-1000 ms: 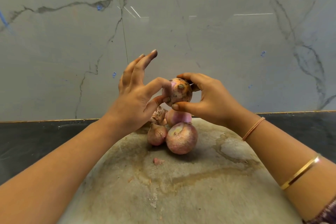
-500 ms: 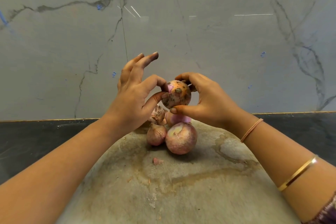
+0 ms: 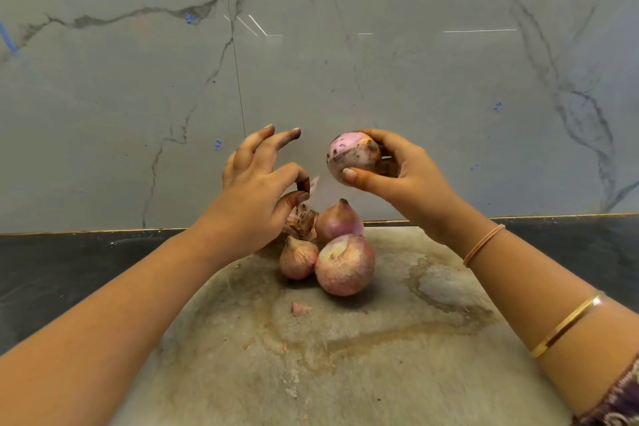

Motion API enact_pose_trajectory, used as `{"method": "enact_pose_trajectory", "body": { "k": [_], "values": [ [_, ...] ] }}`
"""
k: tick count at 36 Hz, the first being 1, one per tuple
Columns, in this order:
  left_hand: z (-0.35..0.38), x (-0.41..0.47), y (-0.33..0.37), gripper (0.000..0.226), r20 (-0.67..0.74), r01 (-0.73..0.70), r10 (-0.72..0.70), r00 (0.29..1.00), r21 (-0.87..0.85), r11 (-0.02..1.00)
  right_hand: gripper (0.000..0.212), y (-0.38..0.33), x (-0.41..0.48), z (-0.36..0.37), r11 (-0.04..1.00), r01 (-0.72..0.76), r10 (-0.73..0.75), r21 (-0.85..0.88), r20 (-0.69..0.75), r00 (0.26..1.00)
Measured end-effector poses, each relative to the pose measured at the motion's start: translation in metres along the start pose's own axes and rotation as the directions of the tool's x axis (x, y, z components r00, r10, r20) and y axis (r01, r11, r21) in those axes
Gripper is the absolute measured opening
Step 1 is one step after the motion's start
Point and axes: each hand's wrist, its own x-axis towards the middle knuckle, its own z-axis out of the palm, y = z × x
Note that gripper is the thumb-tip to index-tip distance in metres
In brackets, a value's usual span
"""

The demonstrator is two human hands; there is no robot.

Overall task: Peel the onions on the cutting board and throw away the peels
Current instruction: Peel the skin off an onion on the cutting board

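**Stage shown: stripping the skin from one onion.** You are holding a round, half-peeled pink-and-brown onion (image 3: 351,157) in your right hand (image 3: 408,180). The thumb is under it and the fingers are curling over its far side. It is hanging in the air above the far edge of the round, stained grey stone cutting board (image 3: 380,363).

Your left hand (image 3: 256,190) is standing apart, to the left. Its index finger and thumb are closing on what appears to be a small pale flake of peel (image 3: 314,182), though blur is making this uncertain.

Three papery pink onions (image 3: 344,264) are waiting in a cluster on the far part of the board, beside a heap of brown peels (image 3: 301,220). A pink scrap (image 3: 300,308) is lying nearer to you. The board is resting on the dark table (image 3: 52,270).

**Next move, as judged:** drop the flake, bring the left hand back, and catch the brown skin still clinging near your right fingers. Turning the onion will probably expose that edge. No bin is showing.

**Change from half a second earlier:** both hands were then meeting on the onion, with the left thumb and index finger on its skin. Now they are separated. The onion is sitting higher and further right, and is turning a bare pink face toward you. The cluster and scrap are lying as before.
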Motion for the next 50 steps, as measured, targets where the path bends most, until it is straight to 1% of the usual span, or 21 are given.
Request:
{"method": "enact_pose_trajectory", "body": {
  "k": [2,4,6,10,11,14,17,20,22,29,41,50],
  "values": [
    [0.002,0.0,-0.003,0.008,0.059,0.043,-0.046,0.997,0.054,0.998,0.05,0.0,0.001,-0.001,0.996,-0.021,0.022,0.091,-0.009,1.0],
    [0.003,0.0,-0.006,0.01,0.089,0.073,-0.081,0.993,0.095,0.993,0.047,-0.001,0.001,-0.002,0.988,-0.034,0.035,0.151,-0.004,0.999],
    [0.002,0.0,-0.006,0.014,0.077,0.078,-0.083,0.994,0.061,0.995,0.049,0.0,0.0,-0.002,0.986,-0.038,0.037,0.161,0.005,0.999],
    [-0.004,0.0,0.002,0.031,-0.056,0.023,-0.027,0.998,-0.075,0.997,0.059,0.002,0.0,0.001,0.995,-0.021,0.019,0.1,0.024,1.0],
    [-0.005,0.001,0.005,0.033,-0.095,0.005,-0.015,0.995,-0.103,0.995,0.06,0.002,0.0,0.002,0.997,-0.012,0.01,0.072,0.031,0.999],
    [-0.008,0.003,0.011,0.029,-0.195,-0.046,0.017,0.981,-0.146,0.988,0.059,0.002,-0.001,0.003,0.994,0.058,-0.055,-0.088,0.036,0.998],
    [-0.007,0.005,0.015,0.025,-0.264,-0.081,0.044,0.964,-0.129,0.988,0.058,0.001,-0.003,0.006,0.956,0.164,-0.159,-0.244,0.041,0.986],
    [-0.003,0.005,0.017,0.022,-0.286,-0.098,0.063,0.956,-0.109,0.989,0.057,-0.002,-0.004,0.009,0.922,0.229,-0.222,-0.311,0.059,0.973],
    [-0.003,0.005,0.018,0.021,-0.291,-0.082,0.039,0.956,-0.137,0.987,0.057,-0.003,-0.005,0.01,0.906,0.254,-0.244,-0.339,0.071,0.967],
    [-0.002,0.004,0.02,0.022,-0.312,-0.076,0.019,0.95,-0.171,0.982,0.059,-0.007,-0.008,0.011,0.889,0.283,-0.272,-0.361,0.083,0.959],
    [0.001,0.004,0.024,0.022,-0.37,-0.065,0.013,0.929,-0.128,0.99,0.057,-0.011,-0.01,0.015,0.884,0.257,-0.269,-0.39,0.024,0.963],
    [0.004,0.005,0.026,0.024,-0.33,-0.084,0.058,0.942,-0.065,0.994,0.061,-0.012,-0.011,0.017,0.895,0.249,-0.255,-0.371,0.033,0.966]
  ]
}}
